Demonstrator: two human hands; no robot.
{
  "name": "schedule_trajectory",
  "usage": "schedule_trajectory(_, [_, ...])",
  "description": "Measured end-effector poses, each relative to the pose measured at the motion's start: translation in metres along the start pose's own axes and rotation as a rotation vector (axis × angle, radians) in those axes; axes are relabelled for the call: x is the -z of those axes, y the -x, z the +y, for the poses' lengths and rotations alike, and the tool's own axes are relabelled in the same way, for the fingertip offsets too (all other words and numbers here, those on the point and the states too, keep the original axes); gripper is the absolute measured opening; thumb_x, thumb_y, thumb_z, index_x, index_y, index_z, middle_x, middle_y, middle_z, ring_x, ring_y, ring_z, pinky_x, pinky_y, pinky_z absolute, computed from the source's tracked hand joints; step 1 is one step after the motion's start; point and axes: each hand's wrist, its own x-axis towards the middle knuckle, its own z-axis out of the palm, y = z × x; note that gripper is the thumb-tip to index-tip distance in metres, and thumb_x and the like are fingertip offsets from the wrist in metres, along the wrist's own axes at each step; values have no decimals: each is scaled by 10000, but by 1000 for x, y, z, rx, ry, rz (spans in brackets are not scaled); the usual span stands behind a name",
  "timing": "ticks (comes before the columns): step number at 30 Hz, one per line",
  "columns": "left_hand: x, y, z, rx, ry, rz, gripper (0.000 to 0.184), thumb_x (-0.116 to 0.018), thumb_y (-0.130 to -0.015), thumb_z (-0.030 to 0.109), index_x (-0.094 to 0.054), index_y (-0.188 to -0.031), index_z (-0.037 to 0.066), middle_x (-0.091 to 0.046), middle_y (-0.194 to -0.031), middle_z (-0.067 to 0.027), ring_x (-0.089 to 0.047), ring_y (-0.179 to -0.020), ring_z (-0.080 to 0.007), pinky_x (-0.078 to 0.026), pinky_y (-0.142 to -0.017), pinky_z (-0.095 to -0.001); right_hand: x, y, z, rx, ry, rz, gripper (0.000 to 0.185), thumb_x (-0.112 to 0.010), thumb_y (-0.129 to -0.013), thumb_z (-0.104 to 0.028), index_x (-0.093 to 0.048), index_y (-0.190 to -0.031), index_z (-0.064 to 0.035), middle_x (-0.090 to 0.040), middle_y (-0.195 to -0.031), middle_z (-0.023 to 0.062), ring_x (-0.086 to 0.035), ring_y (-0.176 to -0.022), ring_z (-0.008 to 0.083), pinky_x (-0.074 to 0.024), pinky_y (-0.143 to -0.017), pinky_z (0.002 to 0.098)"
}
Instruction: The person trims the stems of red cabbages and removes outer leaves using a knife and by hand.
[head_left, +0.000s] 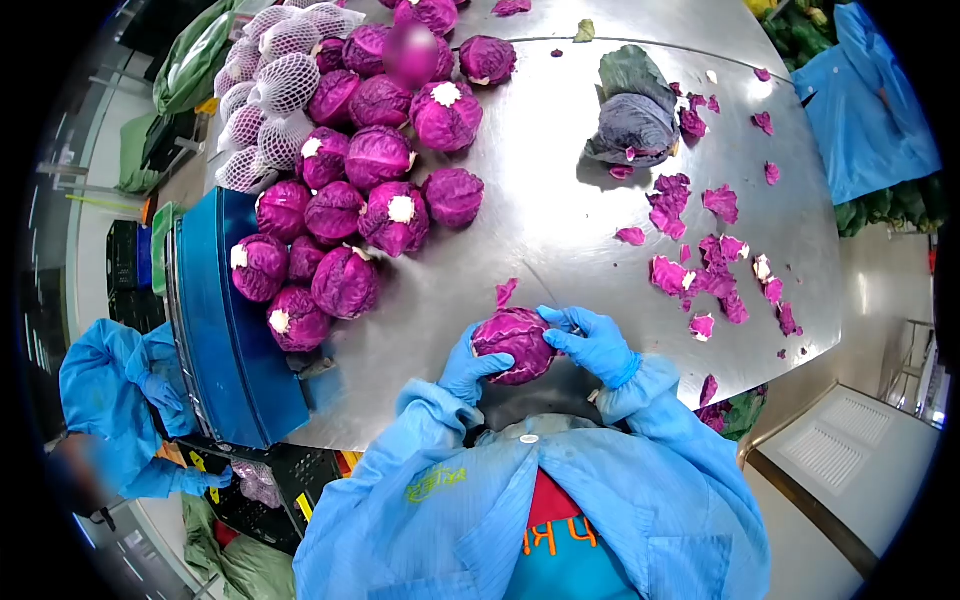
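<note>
A red cabbage (517, 343) with pale veins is held in front of my chest, just over the near edge of the steel table. My left hand (468, 368), in a blue glove, wraps round its left side with the thumb across the front. On its upper right, my right hand (594, 345), gloved too, grips the edge with thumb and forefinger. A loose strip of purple leaf (507, 292) sticks up behind the head. Whether the right fingers pinch a separate leaf I cannot tell.
Many red cabbages (378, 155) are heaped at the left, beside netted ones (285, 85) and a blue box (225, 310). Torn leaves (715, 270) and an untrimmed dark cabbage (632, 125) lie on the steel table (540, 220). A co-worker (115, 390) stands at far left.
</note>
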Motion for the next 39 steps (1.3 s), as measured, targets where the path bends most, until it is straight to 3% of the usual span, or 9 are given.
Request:
schedule_trajectory(3, [0, 0, 0, 28, 56, -15, 751, -856, -625, 91, -477, -1268, 8, -604, -1197, -120, -585, -1110, -224, -458, -998, -381, 0, 7, -12, 454, 557, 144, 302, -706, -841, -241, -664, -1122, -137, -676, -838, 59, -629, -650, 185, -504, -574, 292])
schedule_trajectory(6, [0, 1, 6, 84, 47, -122, 785, -857, -613, 94, -461, -1286, 17, -578, -1231, -121, -566, -1135, -228, -446, -1011, -389, 7, 6, -15, 653, 916, 164, 210, -685, -817, -240, -662, -1005, -150, -663, -822, 76, -644, -663, 265, -511, -549, 350])
schedule_trajectory(10, [3, 3, 16, 120, -55, -302, 827, -860, -595, 92, -442, -1305, 25, -550, -1257, -115, -541, -1167, -238, -420, -1036, -393, 57, -23, 6, 599, 967, 361, 233, -678, -810, -257, -633, -1008, -142, -656, -806, 93, -651, -689, 292, -513, -579, 389])
schedule_trajectory(13, [8, 8, 16, 159, -114, -410, 836, -848, -588, 79, -437, -1315, 34, -544, -1257, -115, -523, -1188, -245, -403, -1051, -402, 96, -37, -11, 173, 969, 709, 269, -670, -877, -261, -637, -1082, -90, -687, -888, 114, -660, -730, 288, -517, -642, 364])
schedule_trajectory(20, [-15, 9, 16, 259, 41, -296, 801, -823, -638, 115, -419, -1321, 8, -566, -1247, -128, -565, -1143, -252, -451, -1009, -399, 20, 15, -66, 43, 301, -169, 465, -843, -713, -302, -668, -1093, -99, -614, -853, 17, -563, -758, 92, -475, -676, 237])
schedule_trajectory(22, [-20, 9, 21, 236, 27, -332, 724, -821, -654, 125, -482, -1280, -3, -612, -1179, -120, -605, -1081, -219, -473, -980, -362, 12, 14, -63, 48, 352, -197, 492, -814, -723, -404, -653, -1050, -74, -613, -832, 40, -579, -747, 132, -496, -717, 280])
schedule_trajectory(31, [-24, 7, 21, 350, 64, -454, 660, -807, -697, 189, -532, -1270, 8, -631, -1170, -95, -604, -1089, -188, -441, -1010, -340, 23, 14, -61, 185, 575, -332, 394, -685, -851, -420, -635, -1034, -75, -645, -900, 111, -627, -757, 236, -508, -687, 329])
schedule_trajectory(36, [-12, 5, 4, 382, 41, -405, 804, -804, -667, 197, -434, -1351, -5, -589, -1240, -134, -580, -1133, -236, -430, -1033, -376, 18, 16, -38, 548, 801, -231, 242, -686, -813, -296, -626, -983, -133, -635, -840, 50, -630, -696, 250, -503, -575, 365])
schedule_trajectory(39, [-5, -4, 1, 366, 0, -573, 824, -837, -627, 166, -439, -1333, 13, -570, -1252, -118, -566, -1138, -234, -425, -1028, -370, 21, 15, -34, 684, 901, -129, 206, -683, -772, -241, -615, -952, -170, -630, -817, 29, -634, -678, 245, -494, -543, 381])
